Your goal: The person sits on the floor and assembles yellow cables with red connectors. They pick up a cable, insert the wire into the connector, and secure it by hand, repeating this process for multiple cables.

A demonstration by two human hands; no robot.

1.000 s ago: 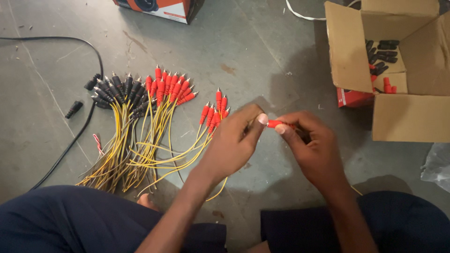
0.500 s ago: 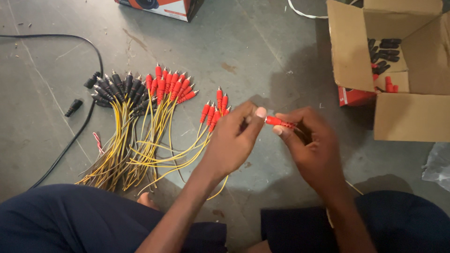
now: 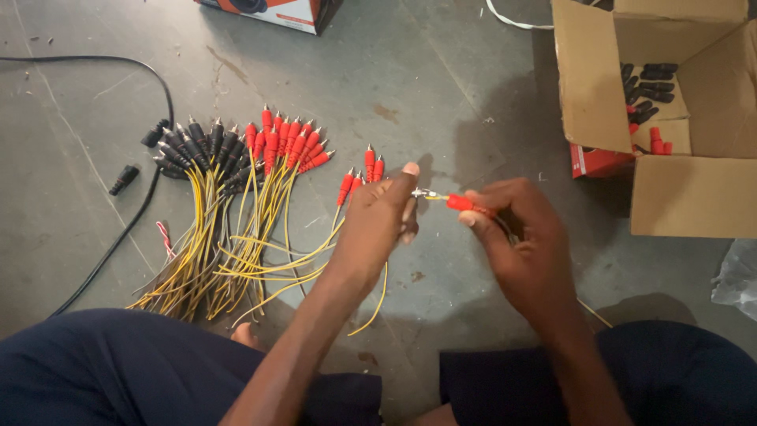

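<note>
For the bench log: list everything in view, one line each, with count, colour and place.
red-plug leads: a bunch, yellow wires, floor left
black-plug leads: a bunch, yellow wires, left of the red
cardboard box: one, brown, open, top right, black and red caps inside
black cable: one, floor far left
printed box: one, top edge
red plug cap: one, in right hand
left hand: pinches metal plug tip
right hand: grips the cap

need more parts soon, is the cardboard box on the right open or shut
Open: the brown cardboard box has its flaps folded out, and black and red connector sleeves show inside.
</note>
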